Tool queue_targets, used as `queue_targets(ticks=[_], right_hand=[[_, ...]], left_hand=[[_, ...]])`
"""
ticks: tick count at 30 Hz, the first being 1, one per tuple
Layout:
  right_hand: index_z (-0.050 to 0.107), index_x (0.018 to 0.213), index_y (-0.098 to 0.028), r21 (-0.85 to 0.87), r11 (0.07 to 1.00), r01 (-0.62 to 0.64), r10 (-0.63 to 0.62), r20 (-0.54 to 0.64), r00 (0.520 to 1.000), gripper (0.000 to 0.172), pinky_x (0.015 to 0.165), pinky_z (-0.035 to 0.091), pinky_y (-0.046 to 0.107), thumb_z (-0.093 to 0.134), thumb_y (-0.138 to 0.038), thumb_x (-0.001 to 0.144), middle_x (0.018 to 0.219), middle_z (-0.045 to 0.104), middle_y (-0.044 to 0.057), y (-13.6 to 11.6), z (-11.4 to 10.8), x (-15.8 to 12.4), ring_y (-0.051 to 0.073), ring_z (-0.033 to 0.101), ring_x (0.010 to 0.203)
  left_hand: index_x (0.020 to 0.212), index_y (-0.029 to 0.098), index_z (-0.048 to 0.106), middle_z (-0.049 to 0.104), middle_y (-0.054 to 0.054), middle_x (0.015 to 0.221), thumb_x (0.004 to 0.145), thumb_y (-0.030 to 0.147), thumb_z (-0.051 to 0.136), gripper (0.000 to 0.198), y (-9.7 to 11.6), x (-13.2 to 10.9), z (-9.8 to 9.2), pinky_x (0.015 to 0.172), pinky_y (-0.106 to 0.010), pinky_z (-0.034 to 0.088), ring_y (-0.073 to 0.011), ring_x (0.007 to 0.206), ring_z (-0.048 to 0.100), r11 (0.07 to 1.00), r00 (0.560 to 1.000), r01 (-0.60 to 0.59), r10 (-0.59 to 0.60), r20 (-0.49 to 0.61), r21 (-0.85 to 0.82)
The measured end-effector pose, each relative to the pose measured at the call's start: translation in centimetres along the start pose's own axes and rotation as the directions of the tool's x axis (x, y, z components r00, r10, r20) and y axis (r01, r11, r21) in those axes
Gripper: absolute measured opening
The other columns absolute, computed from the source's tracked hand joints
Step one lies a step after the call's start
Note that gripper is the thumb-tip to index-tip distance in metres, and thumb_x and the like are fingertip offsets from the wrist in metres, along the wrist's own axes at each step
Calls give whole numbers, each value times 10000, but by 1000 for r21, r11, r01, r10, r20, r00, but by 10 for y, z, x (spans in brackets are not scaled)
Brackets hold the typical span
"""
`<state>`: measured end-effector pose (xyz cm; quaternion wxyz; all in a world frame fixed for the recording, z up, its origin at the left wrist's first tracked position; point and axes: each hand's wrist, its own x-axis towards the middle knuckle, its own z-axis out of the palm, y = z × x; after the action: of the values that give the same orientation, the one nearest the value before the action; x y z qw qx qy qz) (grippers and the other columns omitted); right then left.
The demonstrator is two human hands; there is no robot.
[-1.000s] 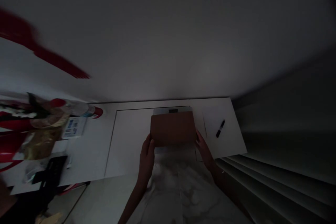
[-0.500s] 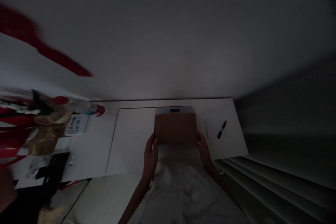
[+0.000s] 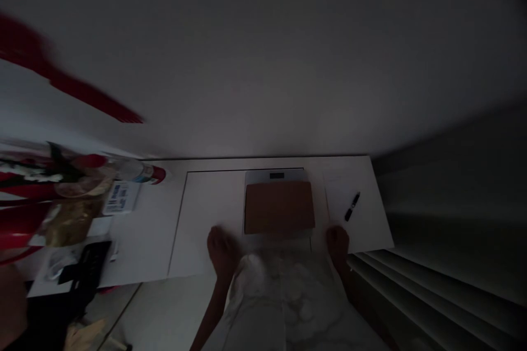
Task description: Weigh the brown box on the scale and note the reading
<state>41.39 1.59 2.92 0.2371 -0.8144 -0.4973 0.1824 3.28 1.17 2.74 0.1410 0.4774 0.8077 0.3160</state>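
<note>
Your fingers look curled in on both hands, but the picture is dark and your left hand (image 3: pixel 223 251) is blurred, so you cannot tell how tightly they are closed or whether anything is inside them. Neither hand is touching the brown box (image 3: pixel 280 207): it lies between them — to the far right of your left hand and to the far left of your right hand (image 3: pixel 337 239). Its long axis runs left to right, one short end facing each hand's side; your right hand seems slightly nearer to its end.

The box appears to rest on a scale (image 3: pixel 258 177), whose far edge and dark display (image 3: pixel 277 175) show beyond it. Around that is the white surface (image 3: pixel 154 225), with a pen (image 3: pixel 352 206) beyond and to the right of your right hand.

Counted out, you have one box, one scale and one pen. Farther left — well apart from your hands — are one bottle (image 3: pixel 142 172) and one white-and-blue pack (image 3: pixel 122 197) that can be made out.
</note>
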Motion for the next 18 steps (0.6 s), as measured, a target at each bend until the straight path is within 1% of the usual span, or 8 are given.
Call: queue_targets(ticks=[2,4,6,9,12,18], right_hand=[[560,651,-168,-173,984,48,-45,22,999,249,637,303,279,471,-319,829,641,548,33,11,2,-1,151,448,639],[581,658,-162,-293,955,51,-51,8,999,250,636,282,279,466,-296,835,661,567,49,13,4,-2,155,455,650],[592,659,-159,-360,931,60,-59,14,998,268,636,272,281,459,-295,849,668,576,56,13,6,-2,158,462,653],[603,667,-154,-392,915,100,-88,48,995,290,639,270,283,452,-306,862,681,587,64,14,7,-2,165,477,663],[609,669,-154,-400,910,109,-90,65,994,299,638,269,284,447,-315,862,684,595,67,20,7,-3,167,479,657],[607,660,-159,-409,907,95,-83,47,995,315,645,276,288,427,-326,858,680,604,73,27,9,-5,174,482,669]], left_hand=[[1411,18,391,413,-283,1462,917,373,379,608,-15,-8,8,1160,-554,291,-327,1429,308,992,997,-76,76,2,101],[1443,55,357,390,-261,1489,917,352,393,605,-19,-14,13,1163,-554,287,-318,1447,278,981,996,-88,93,-18,170],[1461,86,337,399,-242,1491,922,328,382,592,-20,-16,13,1157,-544,304,-306,1446,284,977,995,-88,95,-28,196],[1468,106,332,414,-226,1487,926,294,365,574,-20,-16,11,1153,-529,319,-296,1439,303,974,994,-102,108,-19,204],[1473,99,322,414,-232,1484,922,267,370,578,-23,-17,10,1151,-519,331,-300,1437,308,967,992,-120,124,-6,225],[1488,119,297,418,-231,1482,904,244,405,607,-27,-18,10,1140,-530,353,-319,1422,333,960,988,-143,154,-24,240]])
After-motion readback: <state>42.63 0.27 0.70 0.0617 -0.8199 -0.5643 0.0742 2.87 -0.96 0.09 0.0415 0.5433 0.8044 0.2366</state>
